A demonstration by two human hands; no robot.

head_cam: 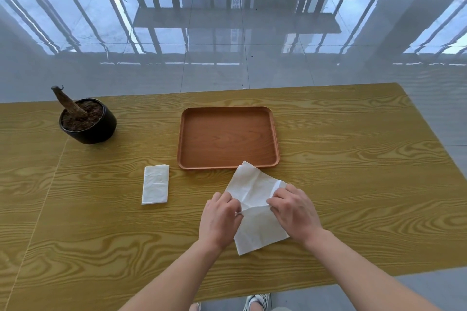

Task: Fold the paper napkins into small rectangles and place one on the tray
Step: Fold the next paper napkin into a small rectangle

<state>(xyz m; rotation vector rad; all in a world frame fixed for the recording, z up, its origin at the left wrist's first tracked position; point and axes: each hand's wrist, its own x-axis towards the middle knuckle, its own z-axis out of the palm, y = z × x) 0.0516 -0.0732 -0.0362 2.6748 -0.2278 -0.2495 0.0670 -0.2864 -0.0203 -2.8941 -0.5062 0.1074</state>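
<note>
Both forearms are bare, entering from the lower edge and converging toward the middle. The left forearm (177,275) rises from lower centre-left; the right forearm (366,267) comes in from the lower right at a shallower angle. Left hand (219,218): back uppermost, fingers curled, pinching the left side of the napkin (252,188) at its crease. Right hand (295,209): back uppermost, knuckles bent, fingertips gripping the same crease on the opposite side. The hands are near each other, not touching. Wrists roughly in line with the forearms.
</note>
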